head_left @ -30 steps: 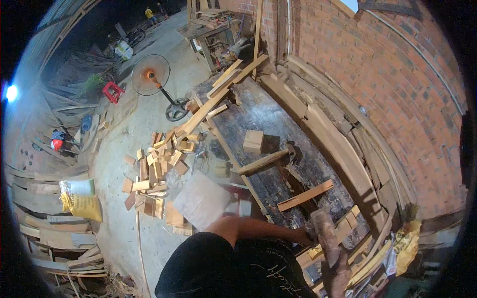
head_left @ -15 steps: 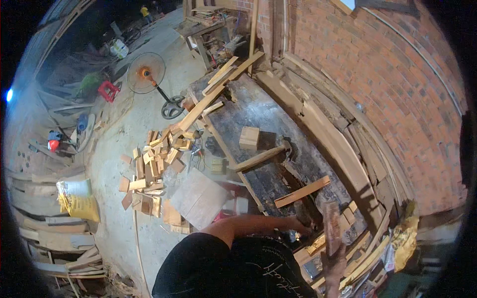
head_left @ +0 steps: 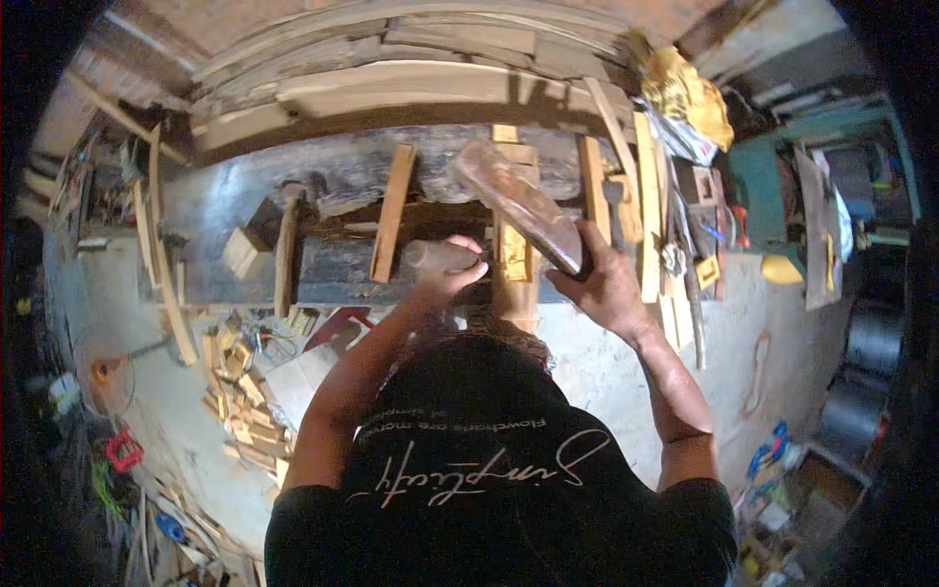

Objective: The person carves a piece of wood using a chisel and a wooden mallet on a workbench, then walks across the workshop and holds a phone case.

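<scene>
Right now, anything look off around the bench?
Two things. The dark bench has a long, ragged gap along its top, near the left hand; the uneven edges look like damage or wear. And wood blocks lie in a jumbled heap on the floor to the left, not stacked.

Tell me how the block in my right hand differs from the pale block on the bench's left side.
The brown block is long; the pale block is stubby. The right hand grips the brown block, while the pale block rests on the bench. Both look wooden.
</scene>
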`<state>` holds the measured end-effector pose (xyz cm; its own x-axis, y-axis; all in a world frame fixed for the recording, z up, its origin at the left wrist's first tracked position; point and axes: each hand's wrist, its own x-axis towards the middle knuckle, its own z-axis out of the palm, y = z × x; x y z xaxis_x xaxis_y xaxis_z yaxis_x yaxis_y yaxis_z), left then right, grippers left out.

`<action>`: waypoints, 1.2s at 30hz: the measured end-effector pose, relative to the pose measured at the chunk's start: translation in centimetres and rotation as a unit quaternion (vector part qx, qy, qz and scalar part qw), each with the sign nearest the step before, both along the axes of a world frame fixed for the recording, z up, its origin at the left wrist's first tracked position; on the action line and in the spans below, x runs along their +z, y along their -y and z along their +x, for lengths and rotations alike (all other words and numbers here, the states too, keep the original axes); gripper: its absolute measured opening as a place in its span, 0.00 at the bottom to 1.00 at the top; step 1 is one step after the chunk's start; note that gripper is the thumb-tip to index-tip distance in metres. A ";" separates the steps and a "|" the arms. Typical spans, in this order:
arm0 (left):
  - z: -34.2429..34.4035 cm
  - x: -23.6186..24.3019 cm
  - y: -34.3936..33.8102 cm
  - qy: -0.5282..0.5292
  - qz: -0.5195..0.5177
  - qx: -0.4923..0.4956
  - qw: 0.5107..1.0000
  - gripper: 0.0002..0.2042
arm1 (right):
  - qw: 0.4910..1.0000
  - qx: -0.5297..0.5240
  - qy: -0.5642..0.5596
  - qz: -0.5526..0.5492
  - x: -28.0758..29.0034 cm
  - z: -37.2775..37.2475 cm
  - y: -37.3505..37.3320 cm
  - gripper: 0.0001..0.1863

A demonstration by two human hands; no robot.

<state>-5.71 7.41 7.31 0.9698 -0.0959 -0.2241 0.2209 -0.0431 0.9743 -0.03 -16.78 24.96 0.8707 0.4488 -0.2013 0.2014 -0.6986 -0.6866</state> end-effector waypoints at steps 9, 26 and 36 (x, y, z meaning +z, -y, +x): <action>0.1 -1.0 0.4 0.298 0.260 -0.130 0.909 0.14 | 0.998 0.007 0.052 0.025 1.7 -0.7 -0.3 0.27; -1.1 1.0 -0.5 -0.080 -0.121 -0.053 0.988 0.08 | 0.999 0.008 0.022 0.043 1.5 -0.1 -0.8 0.29; -0.2 3.9 -0.7 0.109 0.053 -0.085 0.989 0.11 | 0.999 0.000 0.014 0.053 1.2 -0.8 -0.8 0.28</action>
<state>-5.88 8.08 11.20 0.9680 -0.2492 -0.0283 -0.0140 -0.1660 0.9860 -0.79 -15.99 26.19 0.8751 0.4666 -0.1283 0.2219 -0.6225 -0.7505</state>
